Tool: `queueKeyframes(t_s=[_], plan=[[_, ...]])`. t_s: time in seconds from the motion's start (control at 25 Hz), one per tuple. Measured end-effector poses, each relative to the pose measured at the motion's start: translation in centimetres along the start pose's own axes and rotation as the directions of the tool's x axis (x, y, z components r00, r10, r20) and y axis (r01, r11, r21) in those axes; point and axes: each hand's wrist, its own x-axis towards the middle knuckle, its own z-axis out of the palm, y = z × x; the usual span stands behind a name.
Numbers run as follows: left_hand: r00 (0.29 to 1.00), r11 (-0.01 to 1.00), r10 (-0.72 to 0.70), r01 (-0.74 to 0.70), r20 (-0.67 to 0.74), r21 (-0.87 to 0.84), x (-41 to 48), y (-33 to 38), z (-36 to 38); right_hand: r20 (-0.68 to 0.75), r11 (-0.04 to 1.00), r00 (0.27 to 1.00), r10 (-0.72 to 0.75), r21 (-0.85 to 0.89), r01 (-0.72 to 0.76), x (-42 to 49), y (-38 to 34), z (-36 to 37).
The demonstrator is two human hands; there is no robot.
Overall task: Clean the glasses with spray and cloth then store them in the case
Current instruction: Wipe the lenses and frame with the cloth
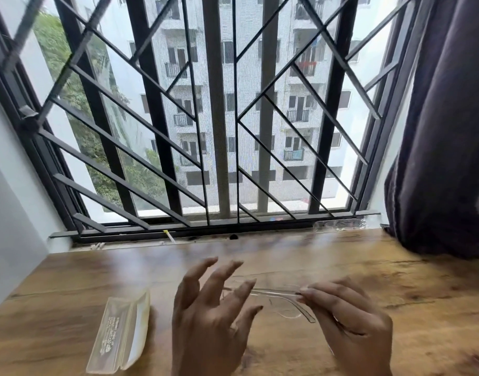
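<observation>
The fingertips (309, 293) of the right hand (352, 321) are curled together and pinch the clear-framed glasses (276, 292) by one end, above the wooden table (423, 308). The frame extends leftward from this pinch toward the left hand (208, 321). One temple arm curves down just below the pinching fingertips. The left hand's fingers (222, 275) are straight, spread wide and hold nothing; whether they touch the frame cannot be told. The translucent case (121, 329) lies flat on the table to the left of the left hand, apart from it. Beyond both hands stands a black window grille (216, 131). A dark curtain (444, 131) hangs far right.
</observation>
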Motion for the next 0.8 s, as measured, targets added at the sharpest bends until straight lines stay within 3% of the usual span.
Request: queueKeyframes(t_s=[0.16, 0.36, 0.56, 0.68, 0.76, 0.8], plan=[[0.999, 0.997, 0.031, -0.031, -0.006, 0.066, -0.1, 1.0, 0.5, 0.029, 0.999, 0.998, -0.049, -0.014, 0.049, -0.2, -0.5, 0.2], [0.998, 0.999, 0.038, -0.037, -0.045, 0.021, -0.5, 0.9, 1.1, 0.045, 0.998, 0.997, -0.070, 0.007, 0.070, -0.3, -0.8, 0.2], [0.976, 0.992, 0.107, -0.116, -0.190, -0.039, 0.4, 0.1, 1.8, 0.054, 0.992, 0.990, -0.129, 0.024, 0.127, 1.6, -2.2, 0.2], [0.951, 0.963, -0.127, 0.050, -0.283, -0.265, 2.0, -0.1, 2.0, 0.036, 0.996, 0.996, -0.084, 0.033, 0.083, 4.0, -3.5, -0.2], [0.869, 0.850, -0.405, 0.243, -0.285, -0.468, 3.5, 0.5, 2.0, -0.012, 0.997, 1.000, -0.022, 0.076, 0.023, 5.0, -3.7, -0.8], [0.808, 0.741, -0.542, 0.330, -0.231, -0.585, 4.2, 0.8, 2.1, -0.033, 0.997, 0.999, -0.011, 0.071, 0.014, 5.3, -3.5, -0.9]])
